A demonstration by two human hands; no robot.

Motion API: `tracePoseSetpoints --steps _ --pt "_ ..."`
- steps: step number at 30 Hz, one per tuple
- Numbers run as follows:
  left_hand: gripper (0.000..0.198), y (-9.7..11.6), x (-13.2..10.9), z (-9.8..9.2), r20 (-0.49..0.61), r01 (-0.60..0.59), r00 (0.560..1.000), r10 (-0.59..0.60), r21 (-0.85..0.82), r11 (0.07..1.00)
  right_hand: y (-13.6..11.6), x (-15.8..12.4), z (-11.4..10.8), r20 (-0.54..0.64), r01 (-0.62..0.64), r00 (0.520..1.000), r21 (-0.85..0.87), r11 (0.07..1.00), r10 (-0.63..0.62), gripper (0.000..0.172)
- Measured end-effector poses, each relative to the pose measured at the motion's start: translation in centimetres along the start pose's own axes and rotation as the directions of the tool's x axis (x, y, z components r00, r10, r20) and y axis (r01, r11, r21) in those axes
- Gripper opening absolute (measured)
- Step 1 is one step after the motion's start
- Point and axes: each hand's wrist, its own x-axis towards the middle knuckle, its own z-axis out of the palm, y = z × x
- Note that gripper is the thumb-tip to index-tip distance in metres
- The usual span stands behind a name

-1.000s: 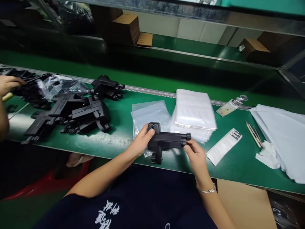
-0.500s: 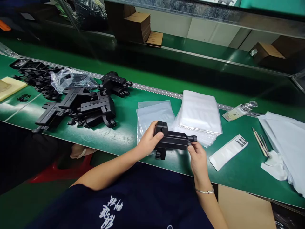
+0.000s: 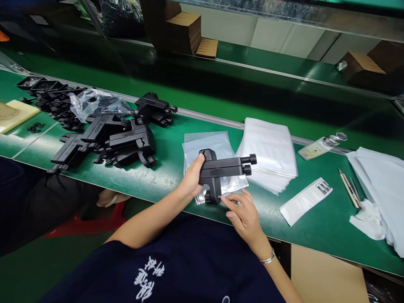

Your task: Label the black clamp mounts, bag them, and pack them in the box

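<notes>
In the head view my left hand (image 3: 192, 174) is wrapped round the body of a black plastic clamp-like device (image 3: 221, 167), holding it above the bench. Two ridged knobs stick out from the device's right end, and a curved arm hangs down from its left part. My right hand (image 3: 244, 212) has its fingers apart, with the index fingertip against the lower end of that arm, beside a tiny shiny spot. Beneath the device lie clear plastic bags (image 3: 206, 141). A thick stack of translucent bags (image 3: 268, 145) stands just right of them.
Several similar black devices (image 3: 131, 145) are piled at left, near a crumpled clear bag (image 3: 97, 103) and small black rings (image 3: 36, 127). On the right are a bottle (image 3: 315, 148), a white packet (image 3: 306, 201), tweezers (image 3: 353, 189) and white sheets (image 3: 378, 185). Another person's foot (image 3: 110, 198) shows below.
The device has turned in my left hand, so its knobs and lower arm now show differently. My right hand has left the knob end and moved down-left to the arm's lower end.
</notes>
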Motion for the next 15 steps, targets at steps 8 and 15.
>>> tracePoseSetpoints --steps 8,15 --pt "0.046 0.0 -0.3 0.3 -0.018 0.06 0.998 -0.061 -0.056 0.997 0.2 0.5 -0.9 -0.204 -0.344 0.882 0.338 0.876 0.425 0.045" --pt "0.065 -0.5 -1.4 0.5 0.262 -0.193 0.959 0.104 0.343 0.919 2.3 2.1 -1.5 -0.18 -0.433 0.711 0.65 0.625 0.679 0.063"
